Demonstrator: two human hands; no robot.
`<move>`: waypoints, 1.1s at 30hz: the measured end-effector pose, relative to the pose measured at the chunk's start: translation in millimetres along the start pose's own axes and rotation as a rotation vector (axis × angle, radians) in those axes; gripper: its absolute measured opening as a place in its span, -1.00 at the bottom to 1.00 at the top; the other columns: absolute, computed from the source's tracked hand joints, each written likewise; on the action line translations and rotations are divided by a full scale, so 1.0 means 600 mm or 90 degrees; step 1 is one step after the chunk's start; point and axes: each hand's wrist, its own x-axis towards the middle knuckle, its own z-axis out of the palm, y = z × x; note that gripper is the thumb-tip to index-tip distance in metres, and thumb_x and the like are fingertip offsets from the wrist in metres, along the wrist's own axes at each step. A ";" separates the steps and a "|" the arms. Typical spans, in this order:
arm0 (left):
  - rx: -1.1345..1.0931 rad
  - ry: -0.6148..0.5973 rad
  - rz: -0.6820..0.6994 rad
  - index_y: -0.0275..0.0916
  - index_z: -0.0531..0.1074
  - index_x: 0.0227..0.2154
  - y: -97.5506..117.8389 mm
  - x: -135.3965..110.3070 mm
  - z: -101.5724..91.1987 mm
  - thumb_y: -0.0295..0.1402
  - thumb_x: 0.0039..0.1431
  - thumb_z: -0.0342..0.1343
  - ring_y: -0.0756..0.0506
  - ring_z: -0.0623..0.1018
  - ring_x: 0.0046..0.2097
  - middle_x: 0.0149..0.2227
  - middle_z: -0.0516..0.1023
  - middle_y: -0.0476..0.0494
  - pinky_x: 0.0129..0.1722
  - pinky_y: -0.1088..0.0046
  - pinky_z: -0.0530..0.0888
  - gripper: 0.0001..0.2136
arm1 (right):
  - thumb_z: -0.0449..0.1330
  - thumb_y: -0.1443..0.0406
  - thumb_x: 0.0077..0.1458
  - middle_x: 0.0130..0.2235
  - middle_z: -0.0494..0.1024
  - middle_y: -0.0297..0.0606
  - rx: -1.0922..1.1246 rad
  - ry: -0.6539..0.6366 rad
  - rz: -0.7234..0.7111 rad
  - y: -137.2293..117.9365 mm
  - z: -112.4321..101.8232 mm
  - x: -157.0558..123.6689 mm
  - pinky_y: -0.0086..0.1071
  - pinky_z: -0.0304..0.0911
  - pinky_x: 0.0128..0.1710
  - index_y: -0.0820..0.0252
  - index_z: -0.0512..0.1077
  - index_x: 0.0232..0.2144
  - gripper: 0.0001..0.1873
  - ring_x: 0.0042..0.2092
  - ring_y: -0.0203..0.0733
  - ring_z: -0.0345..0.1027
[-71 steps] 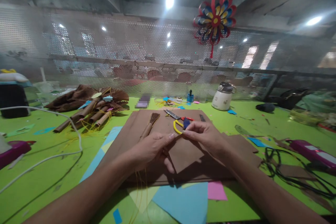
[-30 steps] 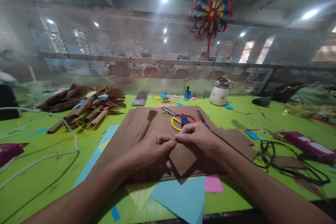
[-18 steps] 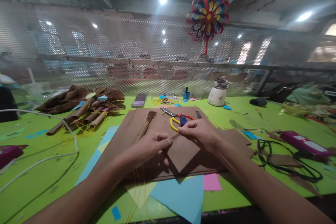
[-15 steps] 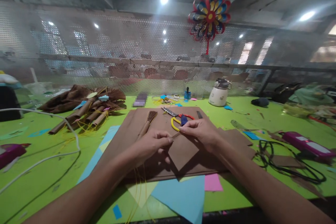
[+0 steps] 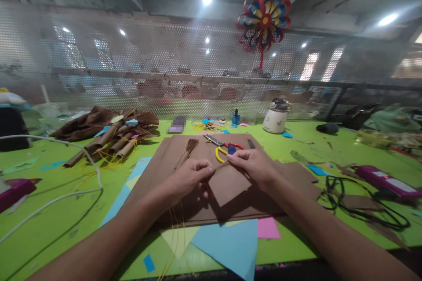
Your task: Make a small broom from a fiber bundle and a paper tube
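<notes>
My left hand (image 5: pixel 187 177) and my right hand (image 5: pixel 252 165) both pinch the top edge of a small brown paper sheet (image 5: pixel 228 188) held tilted, one corner down, over a stack of large brown paper sheets (image 5: pixel 171 153). The fingertips of both hands are closed on that edge, a little apart. A rolled brown paper broom (image 5: pixel 186 153) lies on the stack just beyond my left hand. Scissors with yellow, red and blue handles (image 5: pixel 224 147) lie just beyond my right hand. Thin yellow strings (image 5: pixel 174 232) trail down below my left wrist.
A pile of rolled paper brooms (image 5: pixel 110 134) lies at the back left of the green table (image 5: pixel 59 215). Blue (image 5: pixel 231 246), pink (image 5: pixel 268 228) and yellow sheets stick out under the stack. A white cable (image 5: pixel 66 193) runs on the left, a black cable (image 5: pixel 356 206) and magenta tool (image 5: pixel 385 182) on the right. A white pot (image 5: pixel 277 116) stands behind.
Both hands have slid slightly away from me along the small brown sheet's top edge, and the sheet has tipped up a little. The camera view shifted slightly.
</notes>
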 end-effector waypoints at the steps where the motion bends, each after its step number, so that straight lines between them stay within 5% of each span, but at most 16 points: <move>1: -0.016 0.001 -0.001 -0.25 0.27 -0.47 0.003 -0.002 0.000 -0.02 0.08 0.06 0.01 0.43 -0.57 -0.58 0.44 -0.03 -0.57 0.51 0.30 -0.66 | 0.30 -0.05 -0.23 -0.73 0.11 -0.54 0.003 0.014 0.006 0.000 -0.002 0.001 -0.45 -0.32 -0.64 0.21 0.27 -0.69 -0.52 -0.66 -0.47 -0.17; 7: -0.039 0.014 0.035 -0.18 0.40 -0.14 0.012 -0.007 0.009 0.03 0.11 0.01 -0.05 0.43 -0.34 -0.32 0.47 -0.10 -0.41 0.45 0.34 -0.58 | 0.29 -0.01 -0.15 -0.71 0.13 -0.53 0.025 -0.029 -0.008 0.012 0.010 -0.001 -0.45 -0.33 -0.63 0.22 0.30 -0.64 -0.56 -0.64 -0.46 -0.17; 10: -0.002 0.051 0.119 -0.21 0.42 -0.25 0.001 0.001 0.012 -0.02 0.11 0.04 -0.06 0.40 -0.25 -0.29 0.46 -0.08 -0.33 0.47 0.31 -0.65 | 0.29 0.05 -0.11 -0.66 0.17 -0.49 0.076 -0.051 -0.019 0.021 0.024 -0.005 -0.46 -0.22 -0.60 0.24 0.33 -0.60 -0.62 -0.60 -0.44 -0.10; 17: 0.099 0.168 0.194 -0.28 0.32 -0.60 -0.015 0.016 0.004 -0.05 0.08 0.06 0.05 0.22 -0.49 -0.58 0.26 0.05 -0.50 0.51 0.17 -0.63 | 0.26 0.16 -0.05 -0.55 0.29 -0.41 0.038 -0.100 -0.093 -0.001 0.037 -0.026 -0.46 -0.02 -0.56 0.26 0.44 -0.40 -0.75 -0.55 -0.39 0.07; 22: 0.112 0.134 0.168 -0.27 0.30 -0.64 -0.005 0.006 0.015 -0.05 0.05 0.05 0.05 0.20 -0.52 -0.60 0.26 0.04 -0.53 0.50 0.13 -0.62 | 0.24 0.19 0.00 -0.44 0.40 -0.31 0.037 -0.099 -0.133 -0.016 0.038 -0.037 -0.44 0.11 -0.48 0.24 0.44 -0.38 -0.79 -0.45 -0.34 0.20; 27: 0.179 0.133 0.198 -0.24 0.19 -0.66 -0.003 0.003 0.020 -0.08 0.11 -0.02 0.06 0.14 -0.53 -0.61 0.14 0.09 -0.54 0.51 0.11 -0.62 | 0.21 0.19 0.03 -0.59 0.27 -0.42 -0.046 -0.018 -0.166 -0.009 0.036 -0.036 -0.45 -0.02 -0.57 0.25 0.39 -0.52 -0.77 -0.56 -0.40 0.05; 33: 0.131 0.040 0.153 -0.24 0.18 -0.62 -0.001 0.000 0.015 -0.03 0.13 -0.03 0.08 0.08 -0.56 -0.62 0.10 0.11 -0.59 0.53 0.05 -0.60 | 0.17 0.23 0.09 -0.51 0.31 -0.38 -0.085 -0.035 -0.233 -0.009 0.032 -0.036 -0.42 0.08 -0.44 0.24 0.35 -0.54 -0.77 -0.45 -0.34 0.14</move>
